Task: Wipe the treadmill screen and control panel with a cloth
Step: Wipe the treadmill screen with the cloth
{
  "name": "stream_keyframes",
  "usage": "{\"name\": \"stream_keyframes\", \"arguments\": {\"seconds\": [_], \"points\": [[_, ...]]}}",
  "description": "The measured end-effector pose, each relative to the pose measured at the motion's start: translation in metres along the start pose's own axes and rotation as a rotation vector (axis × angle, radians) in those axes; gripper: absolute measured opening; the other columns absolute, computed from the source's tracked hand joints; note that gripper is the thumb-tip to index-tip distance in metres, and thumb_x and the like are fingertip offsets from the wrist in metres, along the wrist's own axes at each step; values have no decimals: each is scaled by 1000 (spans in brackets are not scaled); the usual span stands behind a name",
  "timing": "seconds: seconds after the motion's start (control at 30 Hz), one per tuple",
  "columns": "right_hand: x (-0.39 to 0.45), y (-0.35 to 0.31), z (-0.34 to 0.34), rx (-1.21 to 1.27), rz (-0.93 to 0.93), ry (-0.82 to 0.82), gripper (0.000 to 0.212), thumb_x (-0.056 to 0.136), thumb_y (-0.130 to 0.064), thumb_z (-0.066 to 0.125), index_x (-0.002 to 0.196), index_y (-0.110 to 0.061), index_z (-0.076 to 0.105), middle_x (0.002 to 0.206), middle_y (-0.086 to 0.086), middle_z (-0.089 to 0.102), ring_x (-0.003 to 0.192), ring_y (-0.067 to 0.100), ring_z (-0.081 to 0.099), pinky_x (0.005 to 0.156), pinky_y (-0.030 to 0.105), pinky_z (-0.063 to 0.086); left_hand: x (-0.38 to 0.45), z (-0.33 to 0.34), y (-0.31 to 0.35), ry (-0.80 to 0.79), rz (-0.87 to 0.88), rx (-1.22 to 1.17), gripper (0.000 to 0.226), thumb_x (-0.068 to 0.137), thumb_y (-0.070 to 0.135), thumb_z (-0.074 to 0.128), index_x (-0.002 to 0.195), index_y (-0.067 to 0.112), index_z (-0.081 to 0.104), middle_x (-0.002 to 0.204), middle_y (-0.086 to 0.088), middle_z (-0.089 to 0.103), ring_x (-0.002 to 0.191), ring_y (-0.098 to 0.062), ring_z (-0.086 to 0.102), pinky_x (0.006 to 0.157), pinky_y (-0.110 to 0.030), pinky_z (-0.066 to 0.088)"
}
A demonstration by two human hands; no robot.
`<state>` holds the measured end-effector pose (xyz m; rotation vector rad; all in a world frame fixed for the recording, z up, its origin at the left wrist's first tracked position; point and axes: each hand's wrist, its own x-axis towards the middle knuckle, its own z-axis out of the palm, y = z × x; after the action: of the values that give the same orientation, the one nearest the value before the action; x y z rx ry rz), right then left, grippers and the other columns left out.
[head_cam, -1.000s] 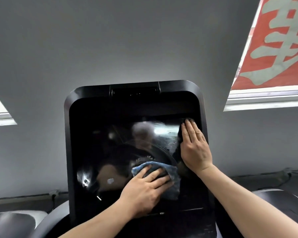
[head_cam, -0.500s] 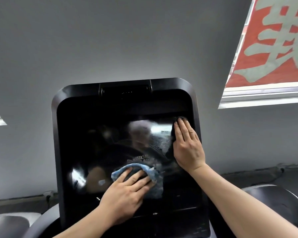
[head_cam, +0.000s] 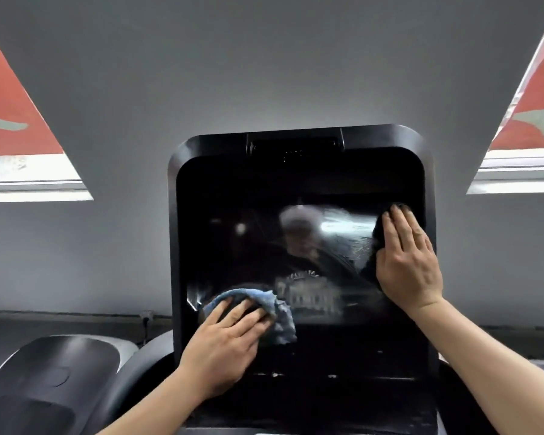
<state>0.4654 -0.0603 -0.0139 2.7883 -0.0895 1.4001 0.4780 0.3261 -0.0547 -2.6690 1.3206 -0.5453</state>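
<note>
The treadmill's black glossy screen (head_cam: 252, 233) fills the middle of the view, with its control panel (head_cam: 343, 394) as a dark strip below. My left hand (head_cam: 223, 343) presses a crumpled blue cloth (head_cam: 277, 312) flat against the screen's lower left part. My right hand (head_cam: 405, 262) lies flat on the screen's right edge, higher up. What looks like a dark cloth (head_cam: 378, 229) pokes out from under its fingers and palm. Smears and a reflection of a person show between the two hands.
A grey wall (head_cam: 264, 73) stands behind the console. Windows with red banners are at the far left (head_cam: 10, 120) and far right (head_cam: 534, 105). Another machine's dark grey housing (head_cam: 57, 368) sits at the lower left.
My left hand has slid the blue cloth leftward along the lower screen. My right hand stays at the right edge. My view has turned left, so the console sits further right.
</note>
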Motion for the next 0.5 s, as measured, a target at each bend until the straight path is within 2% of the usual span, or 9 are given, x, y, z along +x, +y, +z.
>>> {"name": "stream_keyframes", "arguments": {"seconds": [0.13, 0.23, 0.37, 0.5], "points": [[2, -3, 2, 7, -5, 17, 56, 100, -13, 40, 152, 7, 44, 161, 28, 41, 152, 43, 35, 125, 53, 32, -53, 3, -27, 36, -154, -22, 50, 98, 36, 48, 146, 26, 60, 147, 4, 61, 145, -19, 45, 126, -41, 20], [0, -3, 4, 8, -3, 15, 56, 100, -13, 39, 152, 7, 44, 161, 28, 41, 153, 43, 36, 124, 54, 33, -40, 8, -18, 79, -196, -83, 50, 100, 33, 48, 147, 23, 59, 151, 4, 58, 148, -19, 44, 126, -43, 23], [-2, 0, 3, 11, -5, 24, 56, 100, -12, 41, 152, 7, 44, 161, 28, 41, 153, 43, 35, 123, 56, 34, 3, 12, 17, 158, -116, -152, 50, 100, 33, 53, 149, 22, 57, 155, 3, 54, 150, -21, 43, 124, -46, 27], [-2, -3, 3, 11, 9, 41, 55, 99, -10, 40, 151, 8, 46, 160, 28, 42, 152, 43, 37, 123, 56, 34, -12, 7, -4, 139, -74, -108, 51, 100, 35, 53, 149, 25, 57, 156, 3, 52, 150, -17, 42, 124, -42, 26]]}}
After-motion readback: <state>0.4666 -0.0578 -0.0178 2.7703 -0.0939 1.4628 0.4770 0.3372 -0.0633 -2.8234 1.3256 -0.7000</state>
